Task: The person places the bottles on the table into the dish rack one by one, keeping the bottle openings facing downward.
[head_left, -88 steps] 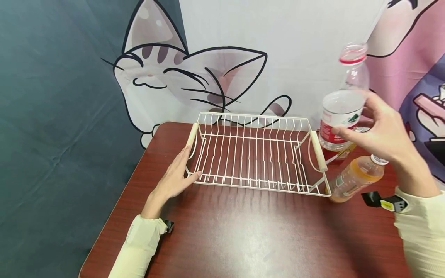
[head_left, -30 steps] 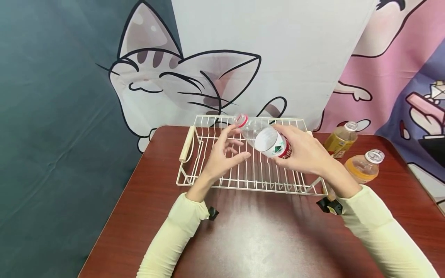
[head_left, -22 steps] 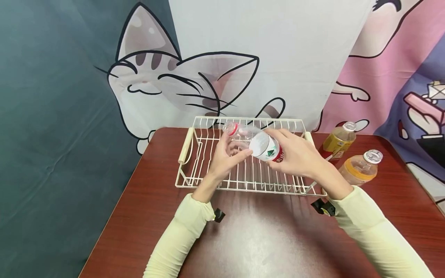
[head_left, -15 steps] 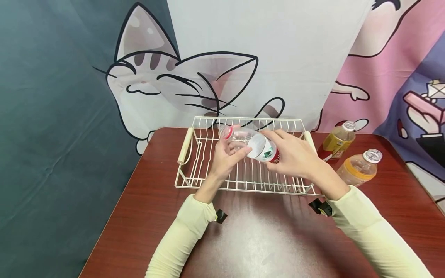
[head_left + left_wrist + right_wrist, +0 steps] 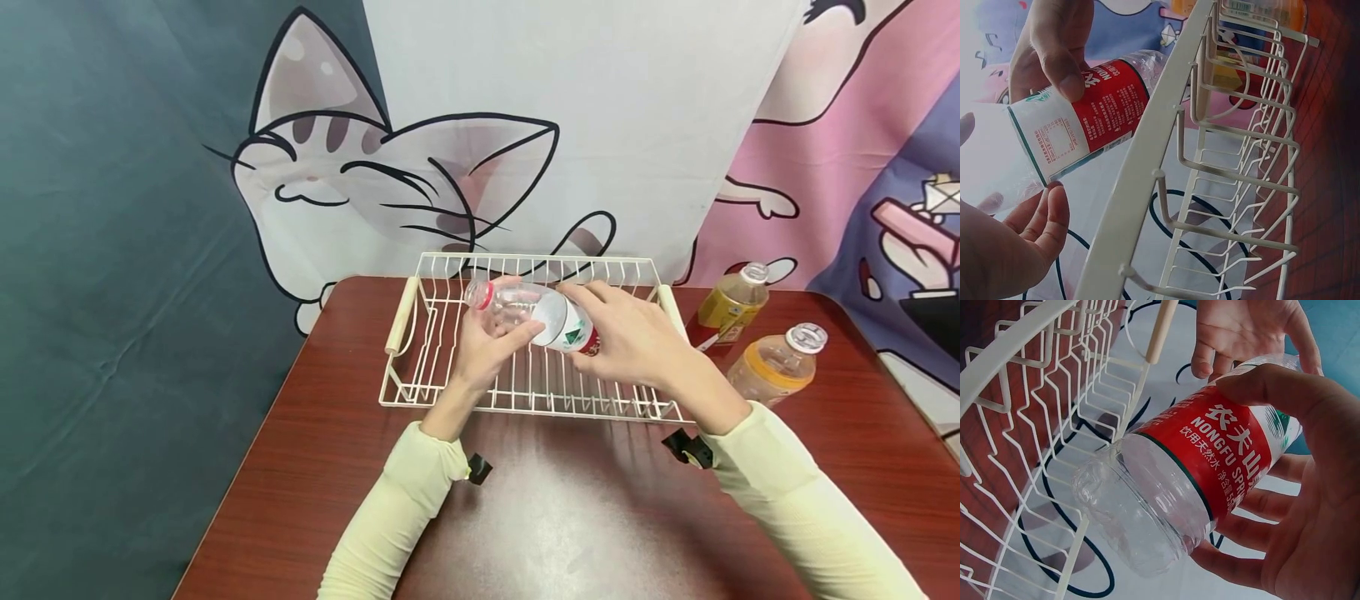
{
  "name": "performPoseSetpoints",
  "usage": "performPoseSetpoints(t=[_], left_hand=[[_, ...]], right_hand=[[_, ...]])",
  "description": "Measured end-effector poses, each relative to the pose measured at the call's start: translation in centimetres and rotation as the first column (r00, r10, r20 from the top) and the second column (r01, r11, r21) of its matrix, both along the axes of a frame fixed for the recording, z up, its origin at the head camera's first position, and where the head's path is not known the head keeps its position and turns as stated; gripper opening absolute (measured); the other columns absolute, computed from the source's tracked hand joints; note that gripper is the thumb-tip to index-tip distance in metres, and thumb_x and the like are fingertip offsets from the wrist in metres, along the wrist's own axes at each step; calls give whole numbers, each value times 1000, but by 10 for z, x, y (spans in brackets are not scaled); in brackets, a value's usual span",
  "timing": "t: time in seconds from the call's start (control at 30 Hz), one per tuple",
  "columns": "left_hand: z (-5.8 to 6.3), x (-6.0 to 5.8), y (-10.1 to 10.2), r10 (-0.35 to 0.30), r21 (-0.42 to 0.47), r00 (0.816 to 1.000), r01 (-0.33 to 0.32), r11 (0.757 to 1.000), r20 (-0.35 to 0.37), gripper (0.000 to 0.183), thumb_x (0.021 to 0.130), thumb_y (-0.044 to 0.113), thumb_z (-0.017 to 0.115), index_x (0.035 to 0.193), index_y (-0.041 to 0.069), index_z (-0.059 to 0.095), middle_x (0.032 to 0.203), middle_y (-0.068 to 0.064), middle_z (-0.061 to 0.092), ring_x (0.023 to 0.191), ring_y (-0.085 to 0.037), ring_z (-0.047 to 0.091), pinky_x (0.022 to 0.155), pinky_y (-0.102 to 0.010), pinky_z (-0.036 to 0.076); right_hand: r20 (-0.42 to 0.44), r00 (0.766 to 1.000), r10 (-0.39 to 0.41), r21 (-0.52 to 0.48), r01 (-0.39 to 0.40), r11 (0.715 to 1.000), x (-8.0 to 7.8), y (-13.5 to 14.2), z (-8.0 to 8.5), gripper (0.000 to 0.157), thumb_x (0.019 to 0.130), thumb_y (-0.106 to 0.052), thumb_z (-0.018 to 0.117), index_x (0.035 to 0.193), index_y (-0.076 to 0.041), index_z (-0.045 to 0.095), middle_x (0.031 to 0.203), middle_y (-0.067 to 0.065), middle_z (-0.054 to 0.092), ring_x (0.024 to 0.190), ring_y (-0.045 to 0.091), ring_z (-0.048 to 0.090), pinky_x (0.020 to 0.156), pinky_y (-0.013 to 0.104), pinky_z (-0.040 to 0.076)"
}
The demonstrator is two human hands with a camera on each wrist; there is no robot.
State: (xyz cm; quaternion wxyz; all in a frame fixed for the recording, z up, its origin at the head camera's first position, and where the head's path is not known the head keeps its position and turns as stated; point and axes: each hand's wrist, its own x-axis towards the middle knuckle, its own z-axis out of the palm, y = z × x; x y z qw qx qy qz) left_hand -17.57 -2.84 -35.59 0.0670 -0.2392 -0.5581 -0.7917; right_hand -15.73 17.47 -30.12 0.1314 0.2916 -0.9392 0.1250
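Note:
A clear plastic water bottle (image 5: 517,302) with a red and white label lies tilted in the air over a white wire dish rack (image 5: 540,412), its red-ringed neck toward the left. My right hand (image 5: 637,337) grips it around the label, thumb across the front in the right wrist view. My left hand (image 5: 474,350) holds the neck end, with the thumb on the near side and fingers behind and below. The left wrist view shows the bottle's label (image 5: 1113,103) between both hands, above the rack's rail (image 5: 1141,162). The bottle's clear base (image 5: 1141,506) points toward the rack's wires.
Right of the rack stand a yellow-labelled bottle (image 5: 731,304) and an orange-banded bottle (image 5: 776,362), partly behind the right arm. The rack has wooden handles (image 5: 403,315) at its ends. A cartoon-printed cloth (image 5: 600,150) hangs behind the brown table (image 5: 300,467).
The right hand has brought the bottle from the right side to above the rack and tipped it. The left hand has left the rack's left handle and taken the bottle's neck end.

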Motion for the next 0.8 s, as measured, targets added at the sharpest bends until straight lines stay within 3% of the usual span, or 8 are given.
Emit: performPoseSetpoints(t=[0.23, 0.53, 0.63, 0.7, 0.8], left_hand=[[-2, -2, -2, 2, 70, 999, 1, 998, -38, 59, 73, -6, 69, 126, -16, 44, 112, -24, 65, 87, -19, 62, 75, -27, 53], [1, -2, -5, 18, 135, 1000, -14, 991, -25, 59, 73, -4, 68, 126, -15, 45, 109, -20, 66, 84, -16, 64, 78, -27, 54], [2, -3, -6, 23, 164, 999, -18, 986, -29, 55, 73, -5, 68, 124, -13, 48, 108, -16, 67, 84, -16, 64, 77, -26, 54], [2, -4, -6, 23, 181, 999, -17, 983, -29, 50, 74, -3, 69, 122, -6, 53, 106, -11, 68, 84, -15, 64, 75, -25, 54], [3, -5, -7, 31, 203, 999, -24, 979, -31, 48, 75, 3, 72, 120, 6, 58, 105, -5, 68, 82, -13, 65, 73, -25, 54]], right_hand=[[-7, 1000, -11, -52, 10, 999, 0, 6, 0, 82, 68, -38, 83, 139, -16, 49, 115, 10, 60, 94, 26, 58, 69, 44, 50], [84, 990, -115, -184, 129, 974, 8, 26, -1, 87, 73, -38, 85, 147, -16, 43, 134, 11, 55, 110, 29, 56, 73, 54, 51], [81, 991, -107, -293, 126, 948, 10, 35, -6, 88, 71, -33, 87, 146, -14, 44, 133, 12, 56, 110, 29, 55, 78, 50, 48], [71, 993, -94, -375, 114, 920, 10, 39, -11, 88, 70, -27, 87, 145, -11, 44, 129, 13, 58, 103, 27, 57, 77, 41, 46], [121, 990, -79, -528, 131, 839, 13, 44, -19, 86, 72, -17, 86, 146, -11, 43, 129, 14, 58, 98, 21, 56, 75, 27, 45]])
